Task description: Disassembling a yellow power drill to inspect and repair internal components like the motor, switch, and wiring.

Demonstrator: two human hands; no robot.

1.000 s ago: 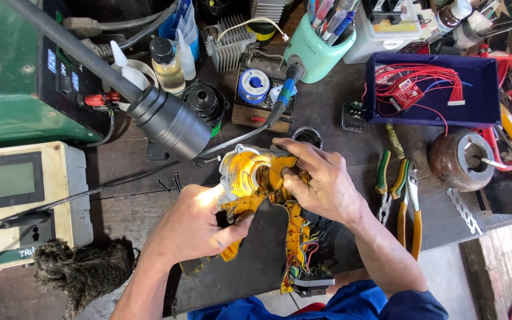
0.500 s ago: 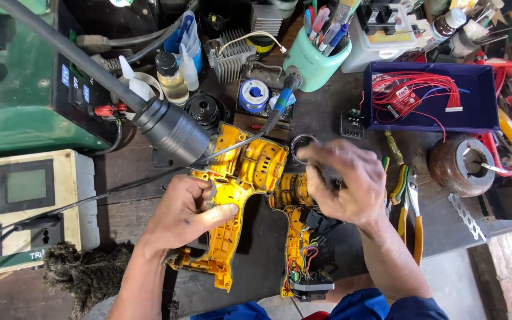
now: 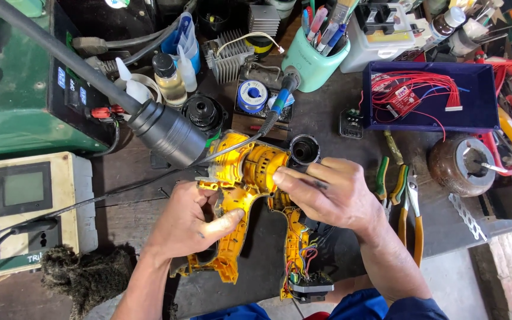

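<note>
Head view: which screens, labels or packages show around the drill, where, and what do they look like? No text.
Screen: grey-green square in the cream meter box, left of the left hand.
Label strip: narrow dark strip with pale marks on the green machine's side, upper left.
Solder reel: round, blue-and-white label, behind the yellow drill under the right hand.

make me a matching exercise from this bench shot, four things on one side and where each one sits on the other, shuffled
Things:
1. yellow drill housing
2. mint green pen cup
3. red wires
4. pliers

Places:
A. inside the blue tray
B. on the bench beside the right hand
C. between the left hand and the right hand
D. at the back of the bench, left of the blue tray

Pairs: 1-C, 2-D, 3-A, 4-B
</note>
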